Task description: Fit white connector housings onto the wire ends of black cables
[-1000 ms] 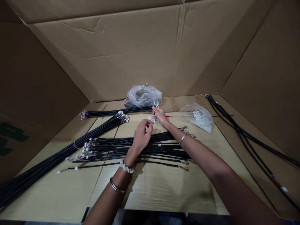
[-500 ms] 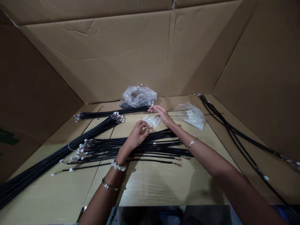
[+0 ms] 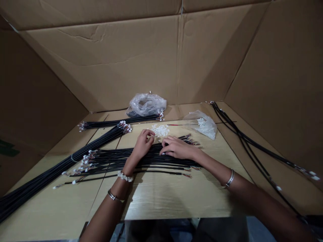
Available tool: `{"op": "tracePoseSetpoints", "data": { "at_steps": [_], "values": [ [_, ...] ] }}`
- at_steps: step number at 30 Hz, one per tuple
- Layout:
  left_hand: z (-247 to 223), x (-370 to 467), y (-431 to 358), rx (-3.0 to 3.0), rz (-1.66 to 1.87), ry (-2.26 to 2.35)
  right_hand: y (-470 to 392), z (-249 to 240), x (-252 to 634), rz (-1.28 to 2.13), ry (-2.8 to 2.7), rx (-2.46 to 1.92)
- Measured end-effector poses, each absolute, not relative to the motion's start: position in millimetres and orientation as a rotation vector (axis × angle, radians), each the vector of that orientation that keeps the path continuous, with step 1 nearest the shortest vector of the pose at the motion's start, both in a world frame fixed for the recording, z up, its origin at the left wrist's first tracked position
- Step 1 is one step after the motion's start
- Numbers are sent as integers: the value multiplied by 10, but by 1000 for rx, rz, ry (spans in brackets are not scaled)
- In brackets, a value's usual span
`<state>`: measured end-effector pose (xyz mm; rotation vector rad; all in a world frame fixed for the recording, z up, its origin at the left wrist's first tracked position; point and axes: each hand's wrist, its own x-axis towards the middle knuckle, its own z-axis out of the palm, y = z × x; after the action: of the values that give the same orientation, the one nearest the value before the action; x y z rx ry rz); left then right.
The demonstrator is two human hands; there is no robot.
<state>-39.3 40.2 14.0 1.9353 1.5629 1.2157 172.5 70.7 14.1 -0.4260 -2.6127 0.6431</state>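
At the near side, the table (image 3: 161, 201) is crossed by both forearms. A scrunchie (image 3: 125, 176) and a bangle (image 3: 116, 195) are worn on the left one, and a second bangle (image 3: 230, 178) on the right.

Next, the cables (image 3: 114, 156) are laid in a loose row, tipped with white plugs (image 3: 85, 161) at the left and with bare wires (image 3: 187, 175) at the right. Over this row the right hand (image 3: 178, 147) is held palm down, its fingers loosely bent; a small white piece (image 3: 163, 153) is seen by the fingertips, but whether it is gripped cannot be told. The left hand (image 3: 143, 144) is placed across the row, fingers curled and thumb drawn close; whether anything is pinched there is hidden.

Just beyond the hands, loose connectors (image 3: 160, 130) are heaped. The step in hand is judged to be one of picking out or sorting small parts between heap and cables. For the next move, a clear pinch on a single part or cable end would be called for, with the row left undisturbed.

At the left a tied bundle (image 3: 63, 164) is laid aslant. Farther off, a red tool (image 3: 174, 125), a connector bag (image 3: 208, 126), a second bundle (image 3: 121, 121) and a clear bag (image 3: 147, 102) are set before the cardboard wall (image 3: 126, 60).
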Motion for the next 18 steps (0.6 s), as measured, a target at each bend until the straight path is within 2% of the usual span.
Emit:
{"op": "tracePoseSetpoints", "data": {
  "at_steps": [13, 18],
  "values": [
    [101, -415, 418, 1940, 1097, 1625, 880, 169, 1756, 646, -2781, -410],
    [87, -419, 414, 1962, 1097, 1615, 861, 177, 1812, 512, -2817, -421]
  ]
}}
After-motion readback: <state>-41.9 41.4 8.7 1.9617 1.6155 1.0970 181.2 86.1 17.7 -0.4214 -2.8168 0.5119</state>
